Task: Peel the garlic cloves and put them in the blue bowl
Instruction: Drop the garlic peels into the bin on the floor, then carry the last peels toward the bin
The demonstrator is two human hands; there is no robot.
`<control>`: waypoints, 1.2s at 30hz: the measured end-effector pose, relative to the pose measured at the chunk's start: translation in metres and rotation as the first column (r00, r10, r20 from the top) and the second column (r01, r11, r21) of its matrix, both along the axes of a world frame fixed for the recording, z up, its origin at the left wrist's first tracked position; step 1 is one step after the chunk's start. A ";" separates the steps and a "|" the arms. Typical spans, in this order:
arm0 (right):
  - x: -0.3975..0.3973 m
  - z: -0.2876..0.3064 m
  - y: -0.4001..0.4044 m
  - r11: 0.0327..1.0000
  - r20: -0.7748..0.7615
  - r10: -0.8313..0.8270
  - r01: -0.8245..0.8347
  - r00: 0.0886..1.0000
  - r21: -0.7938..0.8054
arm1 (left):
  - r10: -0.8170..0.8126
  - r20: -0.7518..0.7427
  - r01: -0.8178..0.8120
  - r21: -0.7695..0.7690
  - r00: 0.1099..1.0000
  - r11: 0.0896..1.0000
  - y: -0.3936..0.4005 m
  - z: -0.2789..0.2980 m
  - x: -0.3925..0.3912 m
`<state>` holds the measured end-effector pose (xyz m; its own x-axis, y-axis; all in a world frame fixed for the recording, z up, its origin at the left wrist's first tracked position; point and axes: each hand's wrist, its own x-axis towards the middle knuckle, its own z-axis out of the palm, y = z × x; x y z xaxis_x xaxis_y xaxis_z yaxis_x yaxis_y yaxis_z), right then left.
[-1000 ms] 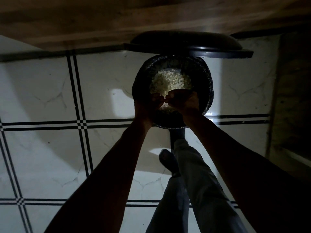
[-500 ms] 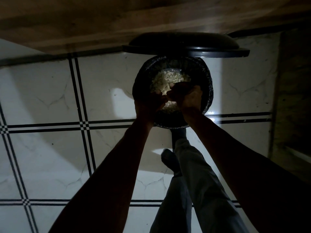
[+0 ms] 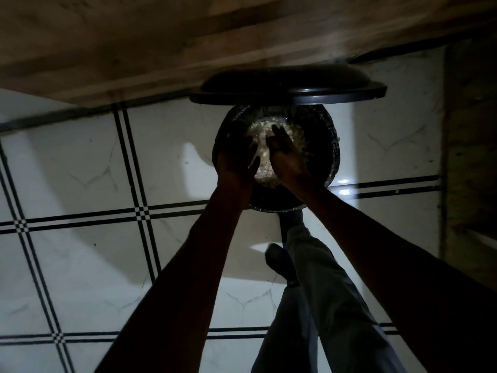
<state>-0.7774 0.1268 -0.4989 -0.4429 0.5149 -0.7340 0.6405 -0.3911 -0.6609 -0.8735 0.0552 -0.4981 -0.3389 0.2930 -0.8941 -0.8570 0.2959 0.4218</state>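
Observation:
A dark round bowl stands on the tiled floor and holds a pale heap of garlic and skins. Both of my hands are down inside it. My right hand lies on the heap with its fingers stretched straight toward the far side. My left hand covers the left part of the heap. It is too dark to make out its fingers. A thin pale strip shows at its inner edge, between the two hands.
A flat dark tray or lid rests just behind the bowl, against a wooden surface. My trouser legs and a foot stretch toward the bowl's near rim. A dark wooden panel stands at the right.
Earlier both hands were pinching something together above the heap. They have since parted and pushed further into the bowl, and the right hand's fingers have straightened.

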 end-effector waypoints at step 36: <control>0.471 0.496 -0.053 0.276 -0.393 -0.765 0.811 0.510 0.515 | -0.611 -0.791 0.998 -0.046 -0.005 0.051 0.086 0.475 0.379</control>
